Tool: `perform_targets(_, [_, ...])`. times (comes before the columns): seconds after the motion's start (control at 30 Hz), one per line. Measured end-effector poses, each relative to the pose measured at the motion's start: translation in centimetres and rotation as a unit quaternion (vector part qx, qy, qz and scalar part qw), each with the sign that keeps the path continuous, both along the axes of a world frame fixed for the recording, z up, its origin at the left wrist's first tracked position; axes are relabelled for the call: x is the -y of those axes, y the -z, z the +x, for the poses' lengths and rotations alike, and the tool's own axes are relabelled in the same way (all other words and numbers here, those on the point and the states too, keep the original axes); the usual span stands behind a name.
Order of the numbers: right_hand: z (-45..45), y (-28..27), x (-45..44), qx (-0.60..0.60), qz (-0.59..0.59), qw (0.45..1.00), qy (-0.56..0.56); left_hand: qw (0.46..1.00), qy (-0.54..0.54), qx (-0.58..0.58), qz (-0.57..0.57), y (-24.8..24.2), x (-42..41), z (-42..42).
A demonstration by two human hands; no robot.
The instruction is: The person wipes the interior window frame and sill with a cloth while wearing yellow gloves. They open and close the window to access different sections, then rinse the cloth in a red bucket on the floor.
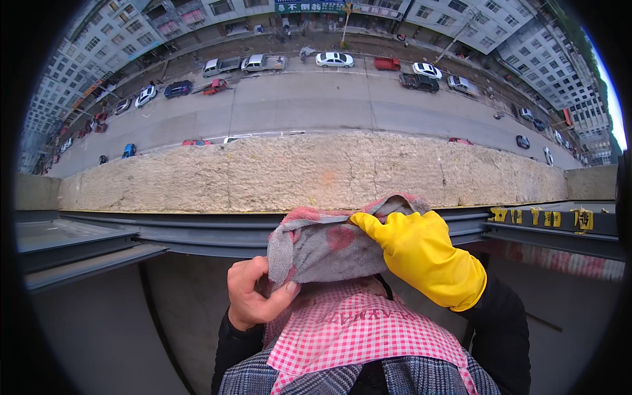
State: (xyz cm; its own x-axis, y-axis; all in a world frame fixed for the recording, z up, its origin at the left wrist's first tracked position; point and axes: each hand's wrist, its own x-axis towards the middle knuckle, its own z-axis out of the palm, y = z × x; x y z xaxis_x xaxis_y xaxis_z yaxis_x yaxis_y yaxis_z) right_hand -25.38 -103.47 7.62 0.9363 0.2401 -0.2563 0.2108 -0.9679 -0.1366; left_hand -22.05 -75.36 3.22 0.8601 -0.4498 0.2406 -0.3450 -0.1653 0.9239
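A damp-looking grey and pink cloth (331, 249) is stretched between my two hands over the dark metal window track (197, 232). My left hand (259, 292), bare, pinches the cloth's lower left corner between thumb and fingers. On my right hand is a yellow rubber glove (424, 254); its fingers grip the cloth's upper right part, where the fabric bunches up. The cloth hangs just in front of my pink checked apron (365, 326). Part of its far edge lies against the track and hides a stretch of it.
Beyond the track runs a rough concrete ledge (316, 173), with a long drop to a street (296, 108) with parked vehicles. Sliding window frames stand at left (79, 247) and right (558, 232); the right one bears torn yellow tape (545, 218).
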Motion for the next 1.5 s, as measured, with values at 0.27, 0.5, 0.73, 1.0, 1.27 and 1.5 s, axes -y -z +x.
perform_targets(0.27, [-1.2, -2.0, 2.6, -0.058, -0.045, 0.996, 0.053, 0.979, 0.203, 0.008, 0.007, 0.6, 4.6, 0.2])
perform_targets(0.5, [-5.5, -2.4, 6.9, -0.001, -0.142, 0.983, 0.120, 0.959, 0.282, 0.040, -0.002, 0.9, 8.9, 0.5])
perform_targets(0.73, [-9.0, -2.4, 8.6, 0.133, 0.017, 0.966, 0.223, 0.947, 0.300, 0.064, -0.098, 1.1, 12.3, -0.2])
perform_targets(1.0, [-5.7, 1.4, 2.7, 0.147, 0.376, 0.892, 0.202, 0.948, 0.240, 0.116, -0.173, -1.4, 6.9, -0.8])
perform_targets(1.27, [5.0, 1.1, -11.8, 0.161, 0.369, 0.914, -0.043, 0.985, -0.119, 0.108, -0.066, -2.9, -4.2, -4.6])
perform_targets(1.5, [13.5, 3.2, -26.6, 0.060, 0.313, 0.937, -0.140, 0.919, -0.392, -0.033, 0.026, 0.1, -9.6, -2.7])
